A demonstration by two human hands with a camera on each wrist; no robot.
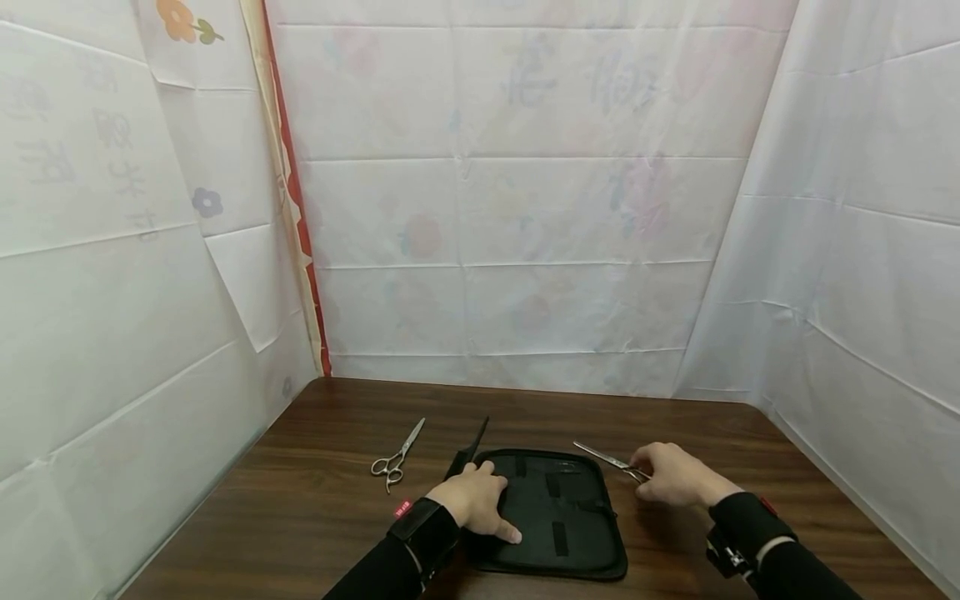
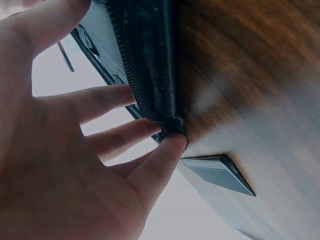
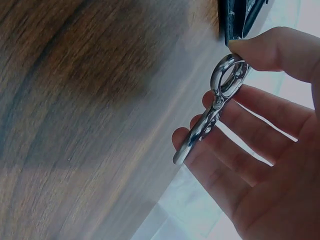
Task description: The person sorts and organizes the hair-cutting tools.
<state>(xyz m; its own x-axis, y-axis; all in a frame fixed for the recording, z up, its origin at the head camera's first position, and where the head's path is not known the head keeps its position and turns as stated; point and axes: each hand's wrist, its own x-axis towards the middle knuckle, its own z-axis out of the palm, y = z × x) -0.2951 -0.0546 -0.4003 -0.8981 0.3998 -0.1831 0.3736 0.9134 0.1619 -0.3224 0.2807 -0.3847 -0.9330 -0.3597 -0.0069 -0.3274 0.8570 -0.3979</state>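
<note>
1. Right hand (image 1: 675,475) pinches the handle end of a pair of steel scissors (image 1: 611,461); in the right wrist view the thumb and curled fingers (image 3: 250,150) hold the polished finger rings (image 3: 227,80).
2. These scissors are slim and silver, with blades closed and pointing toward 10 o'clock, the tips just over the case's far right corner.
3. Left hand (image 1: 480,500) lies flat on the left half of the open black case (image 1: 570,542), fingers spread and fairly straight, thumb pointing toward 4 o'clock. In the left wrist view the fingertips (image 2: 172,145) press against the case's zippered edge (image 2: 150,70).
4. That case is a flat, rounded-corner zip pouch lying open at the near middle of the table, with black elastic loops across its lining.
5. A black comb (image 1: 470,450) lies at 11 o'clock from the case, its near end touching the case's corner.
6. A second pair of silver scissors (image 1: 397,458) lies on the table at 10 o'clock from the case, apart from it, handles nearest the person.
7. Both wrists wear black sleeves and black straps; a small red tag (image 1: 402,507) on the left strap bears white marks too small to read.
8. The dark wooden table (image 1: 315,500) is walled in by creased white sheets printed with faint flowers and pale reversed characters that cannot be read.
</note>
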